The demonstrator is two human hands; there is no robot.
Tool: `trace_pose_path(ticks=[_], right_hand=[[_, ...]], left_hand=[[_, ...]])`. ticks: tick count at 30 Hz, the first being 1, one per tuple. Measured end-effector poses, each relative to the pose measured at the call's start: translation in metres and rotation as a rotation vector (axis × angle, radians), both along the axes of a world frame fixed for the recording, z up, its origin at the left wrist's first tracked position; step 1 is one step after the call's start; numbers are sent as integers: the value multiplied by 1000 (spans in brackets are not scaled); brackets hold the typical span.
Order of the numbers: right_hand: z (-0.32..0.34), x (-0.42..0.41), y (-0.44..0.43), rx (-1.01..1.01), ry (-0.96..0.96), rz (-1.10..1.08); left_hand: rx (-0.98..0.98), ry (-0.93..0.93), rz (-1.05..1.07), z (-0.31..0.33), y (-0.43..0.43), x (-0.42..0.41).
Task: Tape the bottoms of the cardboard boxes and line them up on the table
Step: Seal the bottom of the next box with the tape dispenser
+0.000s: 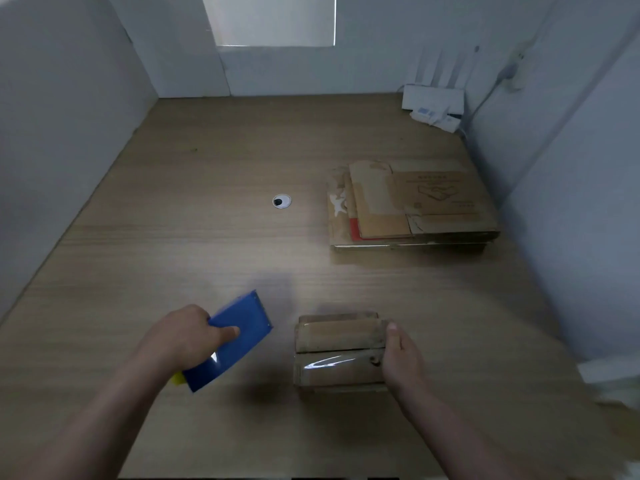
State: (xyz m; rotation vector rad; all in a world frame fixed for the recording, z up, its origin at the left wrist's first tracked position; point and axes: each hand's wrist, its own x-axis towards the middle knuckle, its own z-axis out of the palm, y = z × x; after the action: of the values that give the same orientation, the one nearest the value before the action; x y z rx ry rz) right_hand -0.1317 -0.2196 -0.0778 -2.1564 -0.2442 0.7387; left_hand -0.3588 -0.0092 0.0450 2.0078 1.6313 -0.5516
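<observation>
A single wide-angle camera worn on the person's head looks forward and steeply down over the wooden table [207, 237], the lens bowing its edges. The left hand [187, 332] and right hand [401, 355] sit nearest, low in the frame, while the white back wall [311, 71] lies farthest off along the top.

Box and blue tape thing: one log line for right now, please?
left hand: holds blue tape dispenser | right hand: grips taped box | flat boxes: stacked behind
</observation>
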Motion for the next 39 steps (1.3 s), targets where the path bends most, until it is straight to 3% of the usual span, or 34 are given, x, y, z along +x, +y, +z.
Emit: trace_pose_path(ticks=[4,9,16,20,22,25,27,29,31,36,39], right_hand=[[-3,12,-3,-8,217,25],[-5,14,-4,-62,249,114],[12,-2,-10,-261,-188,184],[33,-5,-16,-242,-446,138],[44,-8,-14,-167,-624,282],[52,-25,-5,-96,-840,857],[46,-34,4,-190,-870,1228],[42,-35,15,-336,-842,1349],[39,-41,28,-414,-841,1245],[39,-69,61,-535,-670,728],[46,-67,68,-550,-554,695]], left_hand=[[-26,-203,157,5,-5,-11],[-32,-328,212,6,-15,-17],[13,-428,212,14,-24,-26],[-6,-482,206,15,-25,-38],[-10,-504,217,14,-24,-44],[-15,-531,226,12,-25,-51],[-25,-539,223,12,-26,-54],[-43,-546,230,13,-27,-58],[-62,-566,249,14,-26,-61],[-23,-575,252,19,-31,-67],[-35,-583,262,22,-32,-69]])
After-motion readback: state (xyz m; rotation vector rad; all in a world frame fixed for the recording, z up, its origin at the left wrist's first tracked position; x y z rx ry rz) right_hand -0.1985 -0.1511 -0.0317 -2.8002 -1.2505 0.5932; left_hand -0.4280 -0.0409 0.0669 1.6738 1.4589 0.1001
